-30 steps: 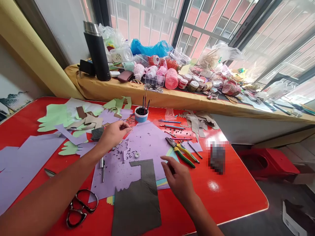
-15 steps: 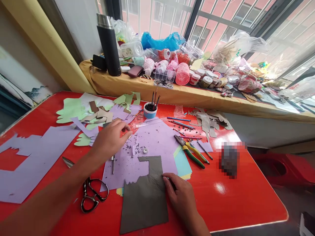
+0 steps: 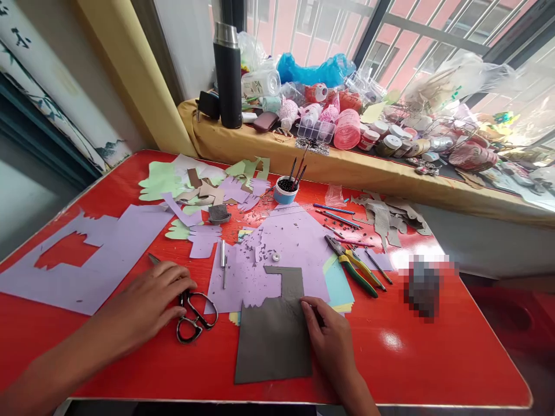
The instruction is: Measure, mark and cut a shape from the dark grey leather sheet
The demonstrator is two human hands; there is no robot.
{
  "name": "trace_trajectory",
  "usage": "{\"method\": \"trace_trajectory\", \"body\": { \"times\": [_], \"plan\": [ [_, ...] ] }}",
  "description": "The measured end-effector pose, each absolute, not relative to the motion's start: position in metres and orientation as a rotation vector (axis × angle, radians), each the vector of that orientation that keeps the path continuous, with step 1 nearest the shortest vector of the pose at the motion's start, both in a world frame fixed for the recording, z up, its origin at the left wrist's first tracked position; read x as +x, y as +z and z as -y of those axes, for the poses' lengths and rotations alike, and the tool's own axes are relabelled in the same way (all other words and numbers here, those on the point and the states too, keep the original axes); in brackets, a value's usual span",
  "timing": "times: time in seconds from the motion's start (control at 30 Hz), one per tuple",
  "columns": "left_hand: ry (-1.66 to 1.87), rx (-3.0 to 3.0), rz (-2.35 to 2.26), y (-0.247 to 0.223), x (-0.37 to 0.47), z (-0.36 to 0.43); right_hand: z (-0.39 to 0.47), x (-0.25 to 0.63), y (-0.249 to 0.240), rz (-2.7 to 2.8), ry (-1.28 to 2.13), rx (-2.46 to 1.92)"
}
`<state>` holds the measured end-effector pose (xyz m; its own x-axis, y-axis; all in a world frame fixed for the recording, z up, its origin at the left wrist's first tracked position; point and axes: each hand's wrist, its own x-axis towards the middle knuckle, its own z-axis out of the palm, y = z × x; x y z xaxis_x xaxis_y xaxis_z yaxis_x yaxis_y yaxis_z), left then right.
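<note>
My left hand (image 3: 151, 297) lies over the middle of the scissors (image 3: 197, 318), whose looped handles show to its right; the fingers are bent and close together around them. A dark grey sheet (image 3: 273, 341) with a cut-out top edge lies at the table's front, partly over purple paper (image 3: 299, 237). At the sheet's right edge my right hand (image 3: 327, 332) pinches it between thumb and curled fingers. Small dark scraps and a round whitish disc (image 3: 276, 257) are scattered on the purple paper. A silvery pen-like tool (image 3: 224, 271) lies left of them.
Green-and-yellow pliers (image 3: 353, 266) and thin rods lie to the right. A cup (image 3: 286, 190) of black beads stands at the back. Purple cut paper (image 3: 130, 237) is at left, grey scraps (image 3: 384, 216) back right. A black flask (image 3: 229, 81) and jars crowd the sill.
My left hand has come down and toward me onto the scissors, uncovering a small grey block among the scraps. The view has shifted left. My right hand stays at the sheet's edge.
</note>
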<state>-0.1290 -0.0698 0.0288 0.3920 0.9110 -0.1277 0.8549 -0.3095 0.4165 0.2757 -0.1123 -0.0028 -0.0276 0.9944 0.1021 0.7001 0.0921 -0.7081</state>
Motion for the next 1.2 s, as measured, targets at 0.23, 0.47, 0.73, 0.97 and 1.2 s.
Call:
{"method": "trace_trajectory", "body": {
  "times": [0.23, 0.47, 0.73, 0.97, 1.2],
  "plan": [
    [0.18, 2.257, -1.389, 0.019, -0.126, 0.057, 0.127, 0.268, 0.008, 1.542, 0.699, -1.66],
    [0.114, 2.205, -1.254, 0.022, -0.134, 0.041, 0.137, 0.237, 0.024, 1.727, 0.752, -1.494],
    [0.117, 2.054, -1.362, 0.028, -0.135, 0.047, 0.125, 0.19, 0.041, 2.028, 0.605, -1.229],
    [-0.023, 2.153, -1.468, 0.023, -0.137, 0.088, 0.112, 0.149, 0.045, 2.474, 0.473, -1.117],
    [-0.041, 2.047, -1.471, 0.008, -0.142, 0.099, 0.092, 0.117, 0.048, 2.79, 0.395, -1.032]
  ]
}}
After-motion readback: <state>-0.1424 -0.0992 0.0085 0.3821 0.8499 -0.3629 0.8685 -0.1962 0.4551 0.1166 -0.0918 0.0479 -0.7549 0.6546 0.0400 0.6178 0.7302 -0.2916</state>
